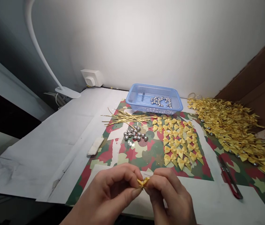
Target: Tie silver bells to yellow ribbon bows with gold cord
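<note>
Between my two hands, near the front edge of the table, is a small yellow ribbon bow (143, 182). My left hand (115, 189) pinches its left side between thumb and forefinger. From the other side my right hand (170, 192) grips it too, fingers curled, with a thin wire end showing by the fingertips. My fingers hide much of the bow. Just beyond lie rows of yellow bows (178, 143), several silver jingle bells (135, 135) and a loose bundle of gold wire ties (127, 117).
A blue plastic basket (132, 103) with more bells stands against the wall. Finished-looking gold bows with bells form a large pile (231, 131) at right. Red-handled scissors (229, 179) lie at right front. A folded white cloth (95, 147) and a clip lamp (68, 92) are left.
</note>
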Demonstrator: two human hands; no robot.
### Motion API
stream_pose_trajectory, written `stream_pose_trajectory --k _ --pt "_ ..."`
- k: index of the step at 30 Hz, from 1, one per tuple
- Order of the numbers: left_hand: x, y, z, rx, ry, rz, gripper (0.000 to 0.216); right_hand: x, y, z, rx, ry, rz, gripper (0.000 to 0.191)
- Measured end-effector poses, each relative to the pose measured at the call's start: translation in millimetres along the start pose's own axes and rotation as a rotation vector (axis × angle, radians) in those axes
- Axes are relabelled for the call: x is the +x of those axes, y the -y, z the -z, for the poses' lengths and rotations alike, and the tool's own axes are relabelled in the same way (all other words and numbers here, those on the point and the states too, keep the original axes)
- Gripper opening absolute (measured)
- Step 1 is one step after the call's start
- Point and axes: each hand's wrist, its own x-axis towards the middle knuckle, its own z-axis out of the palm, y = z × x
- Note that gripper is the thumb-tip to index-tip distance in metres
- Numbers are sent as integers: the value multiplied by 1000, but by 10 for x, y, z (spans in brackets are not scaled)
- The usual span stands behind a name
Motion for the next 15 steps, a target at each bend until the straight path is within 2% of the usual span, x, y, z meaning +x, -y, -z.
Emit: stream_pose_trajectory --k 9,15 --pt "40 2 16 -281 8 187 14 53 21 76 326 110 -215 16" --pt "43 -28 -6 -444 18 314 17 116 -77 118 612 193 -311 14"
